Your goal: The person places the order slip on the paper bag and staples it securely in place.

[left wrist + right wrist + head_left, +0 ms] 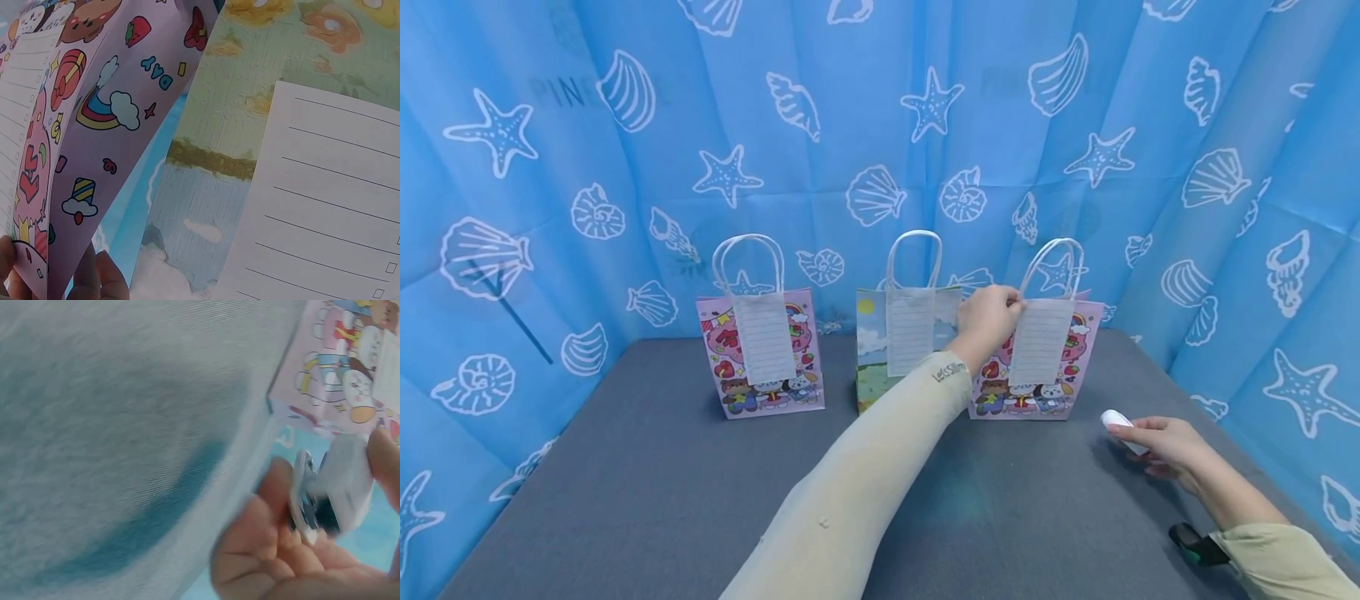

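On the right stands a pink cartoon paper bag (pixel 988 404) with a white twisted handle (pixel 1078 250) and a lined paper sheet (pixel 1041 346) hanging over its front. My left hand (pixel 988 321) pinches the top edge of this bag, near the sheet's upper left corner. In the left wrist view, fingers (pixel 103 278) show on both sides of the bag's edge. My right hand (pixel 1168 446) holds a small white stapler (pixel 347 481) between thumb and fingers, to the right of the bag and apart from it. Metal parts show in the stapler's gap.
A landscape-print paper bag (pixel 872 329) stands in the middle, partly behind my left arm. Another pink cartoon bag (pixel 812 392) stands at left. Both carry lined sheets. Grey cloth (pixel 647 500) covers the table, and a blue shell-print curtain (pixel 820 167) hangs behind.
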A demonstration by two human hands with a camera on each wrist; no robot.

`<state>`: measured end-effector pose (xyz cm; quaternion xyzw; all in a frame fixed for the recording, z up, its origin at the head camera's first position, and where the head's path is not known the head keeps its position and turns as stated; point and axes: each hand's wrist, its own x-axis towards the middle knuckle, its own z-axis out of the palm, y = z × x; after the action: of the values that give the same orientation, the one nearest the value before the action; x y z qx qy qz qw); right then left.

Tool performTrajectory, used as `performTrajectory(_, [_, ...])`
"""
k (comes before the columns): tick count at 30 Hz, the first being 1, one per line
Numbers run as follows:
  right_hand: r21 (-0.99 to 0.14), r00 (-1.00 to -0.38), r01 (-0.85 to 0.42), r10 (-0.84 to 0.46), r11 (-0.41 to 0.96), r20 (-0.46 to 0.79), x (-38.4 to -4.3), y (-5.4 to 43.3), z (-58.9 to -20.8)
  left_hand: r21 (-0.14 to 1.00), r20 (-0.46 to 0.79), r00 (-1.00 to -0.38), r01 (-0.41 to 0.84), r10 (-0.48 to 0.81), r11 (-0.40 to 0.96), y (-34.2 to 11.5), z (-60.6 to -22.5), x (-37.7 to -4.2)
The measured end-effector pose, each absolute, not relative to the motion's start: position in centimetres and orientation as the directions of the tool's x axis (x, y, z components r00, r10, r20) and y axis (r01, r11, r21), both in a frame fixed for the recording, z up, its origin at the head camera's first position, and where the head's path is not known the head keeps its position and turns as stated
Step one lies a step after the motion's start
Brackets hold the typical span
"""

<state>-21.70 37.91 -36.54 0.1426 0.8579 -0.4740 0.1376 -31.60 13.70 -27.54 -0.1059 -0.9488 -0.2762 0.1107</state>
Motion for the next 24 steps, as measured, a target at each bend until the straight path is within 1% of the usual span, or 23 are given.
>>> performTrajectory(4, [-0.814,-0.936,0.349,0.141,0.464,-0.321,-21.5,37.9,-36.1,0.497,0.263,-0.953,0.265,0.147,0.827,13.7,-27.5,-31.5])
performTrajectory(8, [-0.867,-0.943,0.329,0.176,0.373,-0.282,-21.5,37.7,-35.7,0.5,0.263,-0.953,0.268,0.15,0.824,13.7,-27.5,-31.4])
performTrajectory(12, [-0.911,-0.937,0.314,0.241,0.266,-0.252,-21.5,37.3,-35.3,0.501,0.268,-0.952,0.267,0.146,0.823,13.7,-27.4,-31.5])
performTrajectory(15, [-0.948,-0.924,0.299,0.281,0.111,-0.258,-21.6,36.9,-34.9,0.496,0.272,-0.951,0.269,0.146,0.826,13.6,-27.4,-31.6])
performTrajectory(19, [-0.957,-0.918,0.269,0.271,-0.111,-0.29,-21.7,36.7,-34.4,0.497,0.278,-0.95,0.272,0.146,0.824,13.6,-27.4,-31.7])
performTrajectory(20, [-0.952,-0.918,0.268,0.26,-0.146,-0.298,-21.8,36.7,-34.3,0.498,0.279,-0.949,0.274,0.147,0.823,13.6,-27.5,-31.7])
performTrajectory(24, [-0.938,-0.917,0.269,0.238,-0.219,-0.319,-22.1,36.6,-34.1,0.501,0.279,-0.949,0.275,0.148,0.82,13.5,-27.6,-31.8])
